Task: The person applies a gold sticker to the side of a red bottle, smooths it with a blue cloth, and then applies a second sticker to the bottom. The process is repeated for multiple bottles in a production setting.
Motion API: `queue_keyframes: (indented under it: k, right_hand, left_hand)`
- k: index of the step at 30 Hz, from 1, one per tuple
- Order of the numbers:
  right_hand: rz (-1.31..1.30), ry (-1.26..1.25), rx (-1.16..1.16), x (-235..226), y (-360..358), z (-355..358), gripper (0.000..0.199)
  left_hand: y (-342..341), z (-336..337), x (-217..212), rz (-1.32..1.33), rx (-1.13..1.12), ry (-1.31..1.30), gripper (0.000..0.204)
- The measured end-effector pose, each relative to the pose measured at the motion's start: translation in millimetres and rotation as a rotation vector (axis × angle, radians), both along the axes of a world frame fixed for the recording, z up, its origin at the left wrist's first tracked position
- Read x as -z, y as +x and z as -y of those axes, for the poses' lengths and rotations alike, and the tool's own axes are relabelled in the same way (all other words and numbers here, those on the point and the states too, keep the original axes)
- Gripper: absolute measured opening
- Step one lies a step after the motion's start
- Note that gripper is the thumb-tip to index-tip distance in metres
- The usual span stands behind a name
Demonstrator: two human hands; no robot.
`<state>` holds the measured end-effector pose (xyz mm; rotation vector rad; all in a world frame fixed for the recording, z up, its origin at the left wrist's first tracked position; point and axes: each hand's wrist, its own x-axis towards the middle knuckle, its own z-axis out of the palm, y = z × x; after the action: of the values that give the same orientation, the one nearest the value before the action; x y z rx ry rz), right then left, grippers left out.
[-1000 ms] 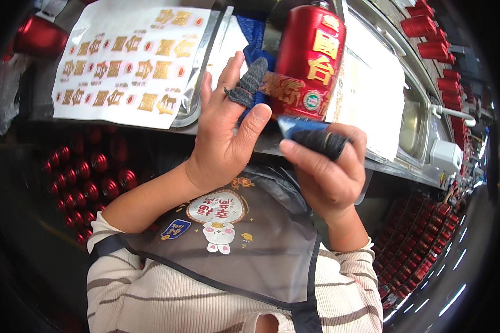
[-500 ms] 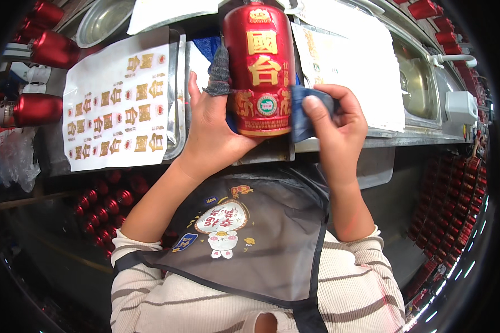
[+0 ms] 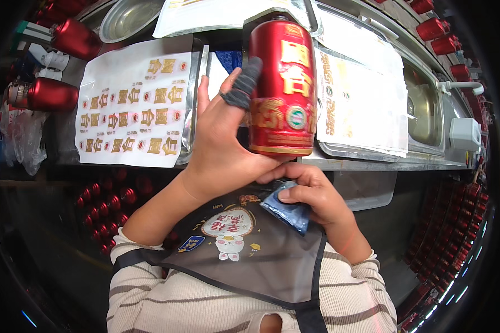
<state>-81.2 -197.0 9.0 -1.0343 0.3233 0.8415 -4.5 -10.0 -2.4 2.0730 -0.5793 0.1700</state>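
A red bottle (image 3: 272,72) with gold characters and a small round green-and-white emblem stands tilted over the front edge of the bench. My left hand (image 3: 222,133) grips it from its left side and under its base; dark cloth wraps the thumb. Just below the bottle's base, my right hand (image 3: 316,194) pinches a folded blue cloth (image 3: 286,208), which hangs in front of my dark apron (image 3: 261,261) and apart from the bottle's front. Some right fingertips are hidden near the base.
Left of the bottle lies a white sheet of gold decals (image 3: 130,111) on a metal tray. More decal sheets (image 3: 366,105) are stacked at the right, beside a sink (image 3: 422,100) and a white jug (image 3: 465,134). Red bottles (image 3: 53,94) lie at the left; a metal bowl (image 3: 129,21) stands behind.
The bottle has shifted right and a little nearer, turning so its emblem faces more to the right. My right hand has drawn the blue cloth off the bottle's right side, down below its base.
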Motion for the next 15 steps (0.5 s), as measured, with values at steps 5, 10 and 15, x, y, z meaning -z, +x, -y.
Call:
queue_keyframes:
  k: [5, 10, 15]
  right_hand:
    - [0.369, -0.287, 0.231, -16, 8, 29, 0.019]
    - [0.674, -0.601, 0.629, -6, 9, 14, 0.024]
    - [0.786, -0.706, 0.673, 11, 10, 5, 0.03]
  left_hand:
    - [-15, 1, 17, 0.211, -0.033, 0.156, 0.087]
    - [-3, 9, 6, -0.33, 0.055, -0.414, 0.075]
    - [-1, 14, 16, -0.376, 0.013, -0.413, 0.069]
